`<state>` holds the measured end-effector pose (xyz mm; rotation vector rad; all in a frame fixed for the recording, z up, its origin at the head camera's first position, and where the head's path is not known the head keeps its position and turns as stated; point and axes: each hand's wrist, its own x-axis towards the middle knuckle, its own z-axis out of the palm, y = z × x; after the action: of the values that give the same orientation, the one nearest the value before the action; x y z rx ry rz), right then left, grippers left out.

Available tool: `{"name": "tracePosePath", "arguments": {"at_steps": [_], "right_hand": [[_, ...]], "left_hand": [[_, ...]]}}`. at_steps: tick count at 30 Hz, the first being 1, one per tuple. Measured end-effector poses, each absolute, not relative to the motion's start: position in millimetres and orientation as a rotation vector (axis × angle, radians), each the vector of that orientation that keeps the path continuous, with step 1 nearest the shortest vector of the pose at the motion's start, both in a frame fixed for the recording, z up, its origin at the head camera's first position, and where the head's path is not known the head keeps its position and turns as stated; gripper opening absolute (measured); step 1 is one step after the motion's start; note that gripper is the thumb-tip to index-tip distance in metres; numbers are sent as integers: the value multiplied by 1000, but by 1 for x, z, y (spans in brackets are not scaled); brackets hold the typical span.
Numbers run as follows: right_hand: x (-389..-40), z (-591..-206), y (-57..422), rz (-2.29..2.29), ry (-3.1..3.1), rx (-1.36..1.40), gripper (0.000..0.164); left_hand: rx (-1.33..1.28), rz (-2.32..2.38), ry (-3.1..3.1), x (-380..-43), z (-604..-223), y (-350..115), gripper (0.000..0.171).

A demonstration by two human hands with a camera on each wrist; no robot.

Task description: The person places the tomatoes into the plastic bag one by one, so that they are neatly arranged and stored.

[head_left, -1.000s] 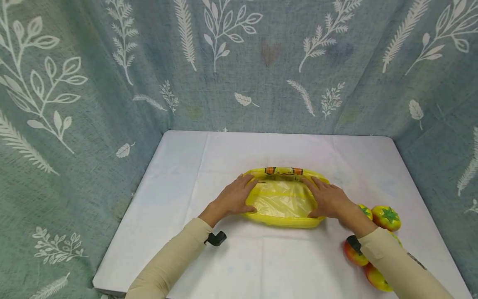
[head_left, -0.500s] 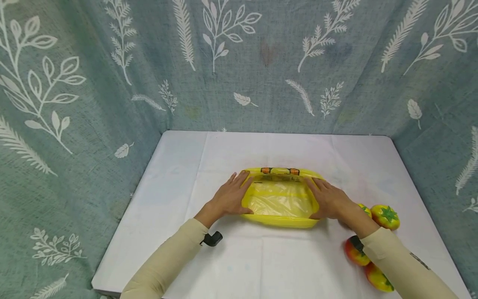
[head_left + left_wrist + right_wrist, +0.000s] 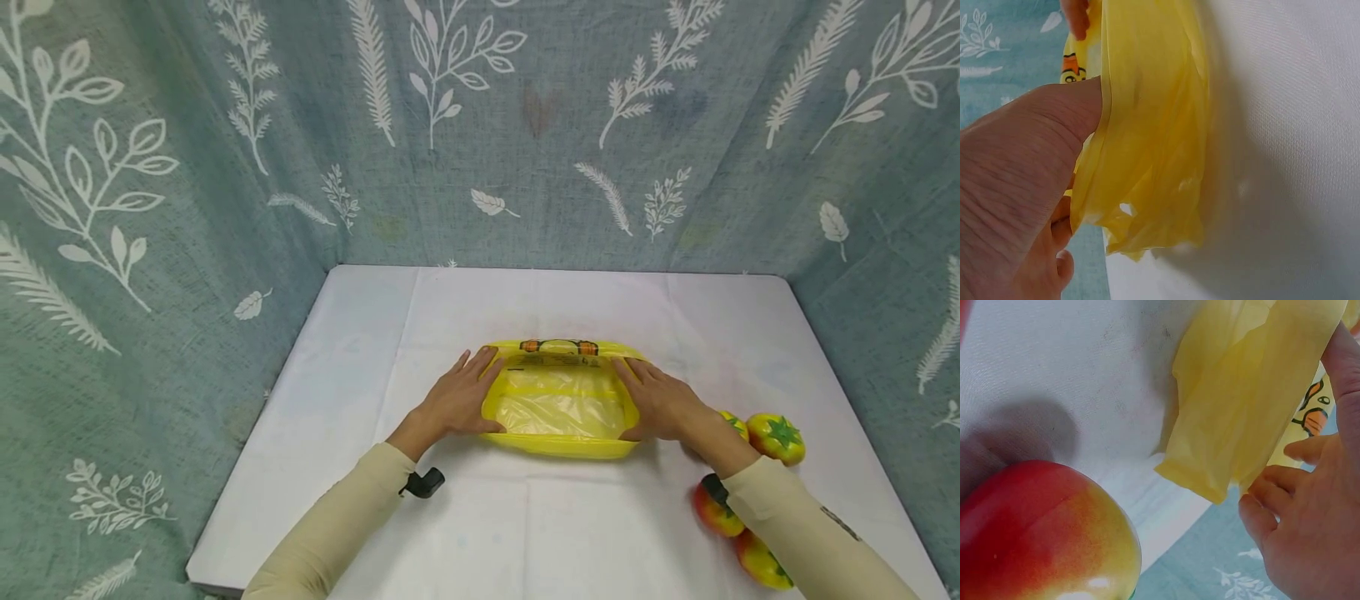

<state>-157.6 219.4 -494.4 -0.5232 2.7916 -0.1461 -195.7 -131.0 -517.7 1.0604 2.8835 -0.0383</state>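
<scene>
A yellow plastic bag (image 3: 558, 447) with a printed cartoon stands on the white-covered table, its mouth spread wide. My left hand (image 3: 459, 398) is at the bag's left side, thumb at the near rim and fingers stretched toward the far rim. In the left wrist view the thumb (image 3: 1072, 109) goes inside the bag's mouth. My right hand (image 3: 660, 404) is at the opposite side in a similar pose, thumb and fingers spread apart. The right wrist view shows several of its fingers (image 3: 1272, 494) loosely bent beside the bag wall (image 3: 1229, 406).
Several red-and-yellow fruits with green star-shaped tops, such as one fruit (image 3: 776, 438) and another fruit (image 3: 716, 510), lie on the table (image 3: 360, 333) around my right forearm. One fruit (image 3: 1054, 531) looms close in the right wrist view. A leaf-patterned curtain (image 3: 525, 167) encloses the table.
The bag's mouth has shifted slightly left and its left side is pulled outward. My left hand has moved a little left; the right hand has hardly moved.
</scene>
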Motion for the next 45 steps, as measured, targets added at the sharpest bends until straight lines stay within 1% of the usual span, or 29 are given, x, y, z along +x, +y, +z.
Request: {"name": "tracePosePath", "arguments": {"at_steps": [11, 20, 28, 38, 45], "right_hand": [[-156, -493, 220, -152, 2790, -516, 124], [-155, -482, 221, -238, 2747, -537, 126], [-151, -476, 223, -294, 2740, -569, 124], [-144, -469, 227, -327, 2739, -504, 124], [-135, -455, 237, -372, 2766, -478, 123]], "left_hand": [[1068, 41, 2866, -196, -518, -130, 119], [1030, 107, 2852, -195, -517, -130, 118], [1021, 107, 2844, -193, -516, -129, 117], [1027, 131, 2855, -193, -515, -130, 115], [1076, 178, 2873, -192, -516, -133, 113]]}}
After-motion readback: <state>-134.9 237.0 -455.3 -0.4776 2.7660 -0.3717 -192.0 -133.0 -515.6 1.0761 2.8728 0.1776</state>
